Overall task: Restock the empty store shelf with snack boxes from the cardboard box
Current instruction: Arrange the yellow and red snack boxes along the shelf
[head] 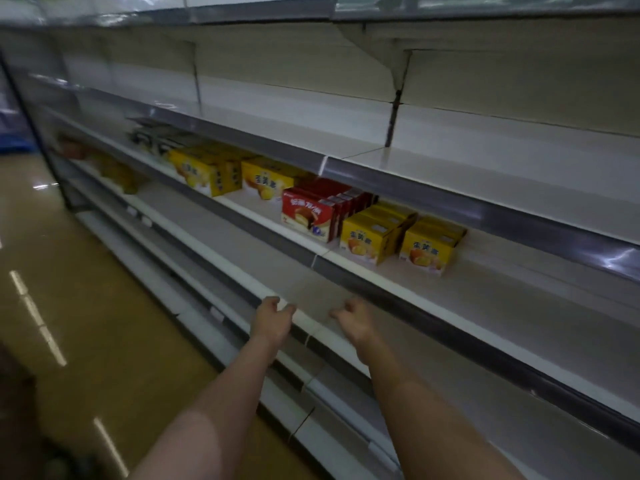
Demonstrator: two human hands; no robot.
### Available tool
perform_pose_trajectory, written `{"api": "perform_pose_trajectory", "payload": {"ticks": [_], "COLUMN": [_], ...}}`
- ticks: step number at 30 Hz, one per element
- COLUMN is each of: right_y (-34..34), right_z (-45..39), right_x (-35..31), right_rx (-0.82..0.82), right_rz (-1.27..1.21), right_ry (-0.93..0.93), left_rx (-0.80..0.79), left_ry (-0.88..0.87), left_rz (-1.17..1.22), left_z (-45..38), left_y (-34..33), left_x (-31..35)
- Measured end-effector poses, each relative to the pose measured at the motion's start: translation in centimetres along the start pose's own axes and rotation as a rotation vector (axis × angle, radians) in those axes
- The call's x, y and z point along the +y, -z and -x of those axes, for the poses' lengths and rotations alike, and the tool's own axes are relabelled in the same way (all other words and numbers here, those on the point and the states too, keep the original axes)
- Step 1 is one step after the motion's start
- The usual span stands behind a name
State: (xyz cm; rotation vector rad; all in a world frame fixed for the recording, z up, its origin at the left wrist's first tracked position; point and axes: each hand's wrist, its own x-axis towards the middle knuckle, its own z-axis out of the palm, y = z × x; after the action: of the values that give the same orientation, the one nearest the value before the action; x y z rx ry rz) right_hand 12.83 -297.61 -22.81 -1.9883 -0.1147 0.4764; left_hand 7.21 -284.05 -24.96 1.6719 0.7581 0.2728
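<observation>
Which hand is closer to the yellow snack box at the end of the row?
The right hand, probably. It hangs below and nearer the end yellow box than the left hand, which is farther left. Both hands hold nothing.

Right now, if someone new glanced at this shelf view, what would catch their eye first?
Probably the bright snack boxes on the middle shelf: red boxes in a row, with yellow boxes to their right and more yellow ones further left. Next, the two bare hands, left hand and right hand, reaching out empty toward the shelf edge below, fingers loosely curled.
</observation>
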Motion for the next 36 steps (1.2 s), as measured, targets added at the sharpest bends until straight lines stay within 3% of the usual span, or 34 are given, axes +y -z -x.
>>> {"api": "perform_pose_trajectory", "payload": {"ticks": [11, 24, 36], "right_y": [-13.8, -31.7, -45.8], "right_z": [5.0, 13.7, 18.7], "right_x": [-0.6, -4.2, -6.1], "right_rx": [-0.3, -0.525, -0.665], "right_rz": [0.116, 0.211, 0.302], "right_ry": [-0.022, 0.015, 0.0], "left_rx": [0.299, 0.516, 0.69], "left_ry": [0.236, 0.351, 0.438], "left_rz": [0.107, 0.173, 0.234], "left_z": [3.4, 9.0, 12.8], "left_y": [14.9, 32.7, 44.9], "left_x": [-10.1, -18.2, -24.7]}}
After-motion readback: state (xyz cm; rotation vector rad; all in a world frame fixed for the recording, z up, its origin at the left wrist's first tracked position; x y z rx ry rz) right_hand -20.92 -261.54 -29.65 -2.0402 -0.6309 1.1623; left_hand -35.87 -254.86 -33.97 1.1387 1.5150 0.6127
